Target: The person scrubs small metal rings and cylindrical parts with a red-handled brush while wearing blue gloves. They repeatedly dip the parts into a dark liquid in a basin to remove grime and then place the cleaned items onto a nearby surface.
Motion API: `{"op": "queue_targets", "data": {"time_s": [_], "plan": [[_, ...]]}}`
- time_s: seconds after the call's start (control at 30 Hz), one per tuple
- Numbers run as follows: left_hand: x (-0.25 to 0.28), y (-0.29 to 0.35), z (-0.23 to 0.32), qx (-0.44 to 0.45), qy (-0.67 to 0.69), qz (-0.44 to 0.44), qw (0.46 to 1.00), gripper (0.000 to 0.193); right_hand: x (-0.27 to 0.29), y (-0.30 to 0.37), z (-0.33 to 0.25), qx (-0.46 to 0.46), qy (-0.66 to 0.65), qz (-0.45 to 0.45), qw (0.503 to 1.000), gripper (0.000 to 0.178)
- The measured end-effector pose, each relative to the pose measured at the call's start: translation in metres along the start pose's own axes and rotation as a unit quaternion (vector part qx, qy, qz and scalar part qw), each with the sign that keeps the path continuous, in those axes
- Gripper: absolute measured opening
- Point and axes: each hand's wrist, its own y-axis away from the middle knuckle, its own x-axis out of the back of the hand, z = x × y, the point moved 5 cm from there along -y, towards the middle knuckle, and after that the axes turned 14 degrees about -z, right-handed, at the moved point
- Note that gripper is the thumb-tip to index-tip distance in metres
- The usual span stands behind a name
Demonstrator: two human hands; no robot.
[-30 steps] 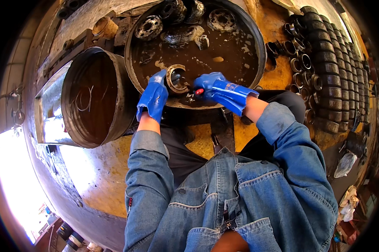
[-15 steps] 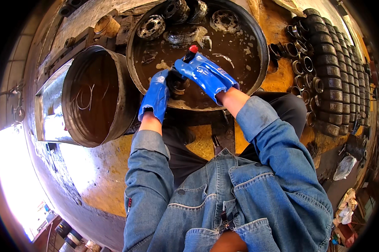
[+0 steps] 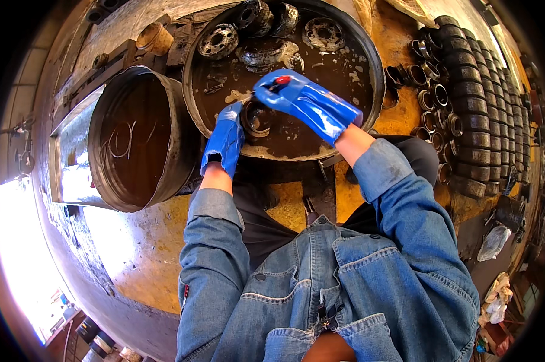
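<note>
Both my hands wear blue rubber gloves above a wide round metal basin [image 3: 378, 90] of dark, dirty liquid. My left hand [image 3: 226, 134] is closed on the left side of a dark, oily metal ring [image 3: 258, 129], whose round opening partly faces up. Just above and right of the ring, my right hand [image 3: 308, 104] is closed round a tool with a red end [image 3: 282, 79]. The glove hides most of that tool, so its kind is unclear. At the basin's far side lie several wet, round metal parts with holes, among them a flanged disc [image 3: 323, 34].
Left of the basin stands a big open drum [image 3: 169, 130] holding brown liquid and a bent wire. On the right, several loose metal rings [image 3: 439, 95] lie beside long stacked rows of dark ribbed cylinders [image 3: 469, 102]. A dirty bucket [image 3: 154, 38] stands at the far left.
My right hand has shifted right and turned, bringing the red end over the glove. The ring in my left hand is now more exposed, its opening turned upward. My left hand has barely moved.
</note>
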Motion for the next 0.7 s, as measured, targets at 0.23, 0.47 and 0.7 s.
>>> {"op": "queue_targets", "data": {"time_s": [0.23,0.47,0.7], "plan": [[0.001,0.009,0.0,-0.014,-0.032,0.002,0.999,0.045,0.005,0.018,0.033,-0.221,-0.038,0.008,0.975,0.048],[-0.014,0.022,0.025,-0.138,-0.306,-0.087,0.938,0.044,-0.033,0.06,0.069,-0.428,-0.114,-0.078,0.893,0.056],[-0.014,0.042,0.022,-0.15,-0.196,-0.03,0.969,0.043,0.001,0.073,-0.023,-0.102,0.0,0.016,0.995,0.038]]}}
